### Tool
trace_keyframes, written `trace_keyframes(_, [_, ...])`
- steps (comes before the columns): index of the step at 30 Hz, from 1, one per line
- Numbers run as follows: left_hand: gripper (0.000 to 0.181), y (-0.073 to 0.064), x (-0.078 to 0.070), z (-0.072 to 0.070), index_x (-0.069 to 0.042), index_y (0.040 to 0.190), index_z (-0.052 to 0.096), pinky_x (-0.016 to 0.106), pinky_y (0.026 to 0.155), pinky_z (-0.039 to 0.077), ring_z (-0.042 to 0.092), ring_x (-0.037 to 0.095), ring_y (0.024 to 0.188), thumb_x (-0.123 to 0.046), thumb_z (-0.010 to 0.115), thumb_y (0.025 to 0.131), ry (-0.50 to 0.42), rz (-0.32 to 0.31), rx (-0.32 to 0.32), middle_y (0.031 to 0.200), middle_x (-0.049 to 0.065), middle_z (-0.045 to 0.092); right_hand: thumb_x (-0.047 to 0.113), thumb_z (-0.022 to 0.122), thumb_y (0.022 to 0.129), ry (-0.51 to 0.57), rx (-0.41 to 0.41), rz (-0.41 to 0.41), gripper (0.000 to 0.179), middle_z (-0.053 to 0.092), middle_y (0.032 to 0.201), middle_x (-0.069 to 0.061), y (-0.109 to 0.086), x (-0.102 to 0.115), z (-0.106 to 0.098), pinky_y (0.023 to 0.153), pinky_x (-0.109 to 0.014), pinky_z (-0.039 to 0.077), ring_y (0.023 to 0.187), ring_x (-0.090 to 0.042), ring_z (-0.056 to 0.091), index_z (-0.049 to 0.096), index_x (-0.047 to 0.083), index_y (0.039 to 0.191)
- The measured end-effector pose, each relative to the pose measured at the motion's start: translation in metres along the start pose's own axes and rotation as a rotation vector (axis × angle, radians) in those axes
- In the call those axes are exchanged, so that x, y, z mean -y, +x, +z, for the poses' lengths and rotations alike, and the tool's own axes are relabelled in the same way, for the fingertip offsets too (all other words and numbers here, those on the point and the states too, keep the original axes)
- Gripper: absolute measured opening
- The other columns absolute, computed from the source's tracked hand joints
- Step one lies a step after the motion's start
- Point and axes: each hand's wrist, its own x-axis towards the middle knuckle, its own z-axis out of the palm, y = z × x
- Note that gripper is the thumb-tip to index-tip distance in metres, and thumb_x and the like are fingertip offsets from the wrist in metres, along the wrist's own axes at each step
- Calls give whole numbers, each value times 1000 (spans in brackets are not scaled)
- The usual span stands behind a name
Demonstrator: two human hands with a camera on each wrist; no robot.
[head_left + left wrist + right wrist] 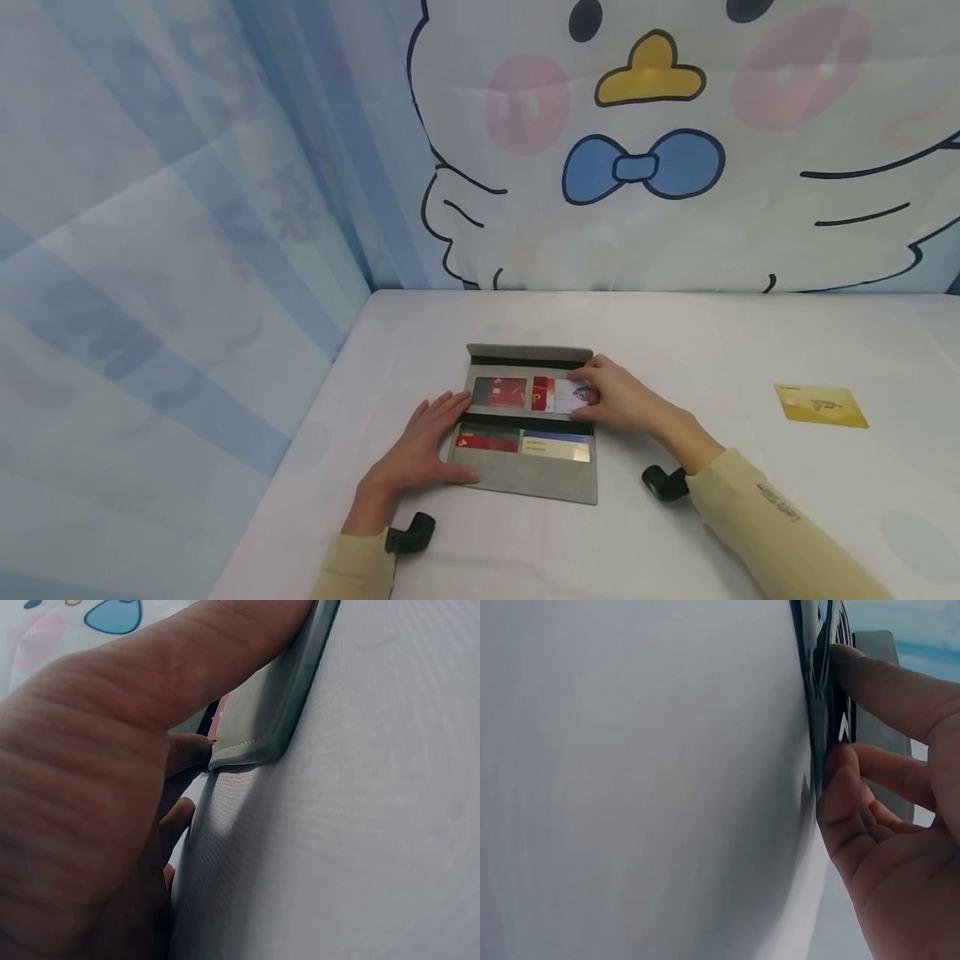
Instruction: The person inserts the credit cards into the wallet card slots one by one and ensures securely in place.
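Observation:
A grey card wallet lies unfolded on the table, with cards in its slots. My left hand rests along its left edge, thumb on the lower part and fingers extended by the upper part. At the upper right slot, my right hand pinches a white and red card by its right end; how deep the card sits is unclear. Beside it is a red and dark grey card. The lower row holds a red-striped card and a cream and blue card. In the right wrist view, fingertips press at the wallet's edge.
Off to the right, a gold card lies flat on the white tablecloth. A cartoon-printed curtain hangs behind the table, and a blue and white curtain hangs on the left.

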Motion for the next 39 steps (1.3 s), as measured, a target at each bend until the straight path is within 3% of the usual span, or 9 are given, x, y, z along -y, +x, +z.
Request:
trace_keyframes(5, [102, 0, 0, 1, -17, 148, 27, 38, 113, 3, 10, 15, 140, -58, 75, 67, 13, 0, 0, 152, -4, 22, 16, 79, 75, 8, 8, -6, 51, 52, 104, -10, -7, -6, -6, 67, -27, 48, 77, -14, 51, 59, -2, 119])
trace_keyframes(13, [101, 0, 0, 1, -16, 148, 28, 38, 113, 3, 11, 16, 140, -58, 75, 68, 10, -2, -6, 152, -4, 23, 11, 76, 77, 50, 36, -27, 48, 54, 104, -9, -6, -9, -11, 75, -28, 52, 86, -16, 56, 59, -5, 118])
trace_keyframes(20, [101, -1, -3, -2, -16, 148, 28, 38, 113, 3, 11, 17, 140, -56, 76, 68, 12, -1, -7, 152, -3, 23, 16, 76, 77, -47, 57, -58, 48, 56, 109, -10, -5, -7, -14, 80, -34, 51, 91, -18, 55, 60, -2, 118])
trace_keyframes(31, [101, -1, -2, -2, -16, 148, 29, 37, 113, 3, 11, 15, 140, -55, 76, 68, 6, -8, -4, 152, -4, 23, 15, 77, 76, -93, 37, -109, 47, 58, 103, -7, -2, -6, -11, 71, -27, 51, 82, -14, 53, 59, -4, 115])
trace_keyframes(39, [101, -1, -2, -1, -17, 148, 27, 37, 113, 3, 10, 15, 140, -54, 76, 68, 16, -1, -4, 152, -4, 22, 12, 77, 76, -91, 42, -114, 48, 59, 103, -9, 3, 0, -10, 76, -30, 53, 85, -15, 56, 57, -6, 116])
